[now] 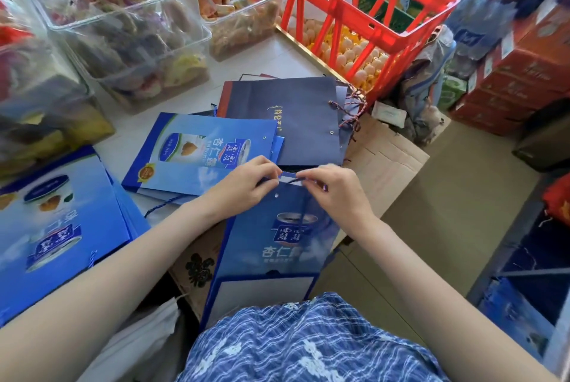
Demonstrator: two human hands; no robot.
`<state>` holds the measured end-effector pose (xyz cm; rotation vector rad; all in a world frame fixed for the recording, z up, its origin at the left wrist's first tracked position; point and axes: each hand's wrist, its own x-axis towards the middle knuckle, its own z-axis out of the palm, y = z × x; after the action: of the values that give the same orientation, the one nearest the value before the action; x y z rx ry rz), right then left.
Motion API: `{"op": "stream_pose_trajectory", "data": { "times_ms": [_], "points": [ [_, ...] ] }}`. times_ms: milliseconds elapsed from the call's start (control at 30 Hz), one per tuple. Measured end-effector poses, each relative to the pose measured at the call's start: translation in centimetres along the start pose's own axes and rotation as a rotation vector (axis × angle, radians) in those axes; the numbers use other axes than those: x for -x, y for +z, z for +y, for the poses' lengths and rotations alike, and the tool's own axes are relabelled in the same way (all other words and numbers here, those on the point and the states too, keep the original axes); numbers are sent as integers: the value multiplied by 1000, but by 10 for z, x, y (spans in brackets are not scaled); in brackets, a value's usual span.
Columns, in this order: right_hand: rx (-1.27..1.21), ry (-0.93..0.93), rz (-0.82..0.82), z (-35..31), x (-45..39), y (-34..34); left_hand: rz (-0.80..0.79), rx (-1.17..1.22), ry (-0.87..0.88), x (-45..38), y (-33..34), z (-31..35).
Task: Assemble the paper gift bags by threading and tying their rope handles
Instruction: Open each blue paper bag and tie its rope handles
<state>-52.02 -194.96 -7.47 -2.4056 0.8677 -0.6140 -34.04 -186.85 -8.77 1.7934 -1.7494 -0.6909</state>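
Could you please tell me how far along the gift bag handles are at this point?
Done: the navy bag already shows red-and-blue rope at its eyelets. In hand: both hands, left hand and right hand, pinch a dark rope at the held blue bag. Left: the blue bag on the table shows an empty eyelet.

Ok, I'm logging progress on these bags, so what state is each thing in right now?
Blue bag: flat, upright against the person, handle not yet tied.
Rope: pinched by both hands at the bag's top edge.
Left hand: pinches rope.
Right hand: pinches rope.
Navy bag: flat on table, rope fitted.
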Motion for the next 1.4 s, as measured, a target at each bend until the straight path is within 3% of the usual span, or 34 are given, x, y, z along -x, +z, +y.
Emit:
{"op": "stream_pose_trajectory", "data": {
  "times_ms": [100,267,533,767,967,1067,1167,1267,1400],
  "points": [
    [-102,34,88,-2,-7,-5,-26,73,-137,-5,-6,4],
    [-345,142,17,-7,-6,1,-7,346,-340,-9,-22,15],
    [-567,243,-2,-9,1,6,24,494,-425,-7,-22,27],
    [-471,201,34,-11,5,9,28,469,-412,-5,-21,31],
    [-40,-125,141,-14,8,13,31,443,-412,-6,-18,33],
    [84,-201,172,-11,9,17,9,439,-393,-7,-17,35],
    [111,-96,159,-14,7,21,6,371,-348,-6,-17,31],
    [65,35,45,-14,-1,15,-15,290,-254,-2,-20,26],
    [29,39,-82,-12,-7,8,54,64,-20,7,-16,17]
  ]
}}
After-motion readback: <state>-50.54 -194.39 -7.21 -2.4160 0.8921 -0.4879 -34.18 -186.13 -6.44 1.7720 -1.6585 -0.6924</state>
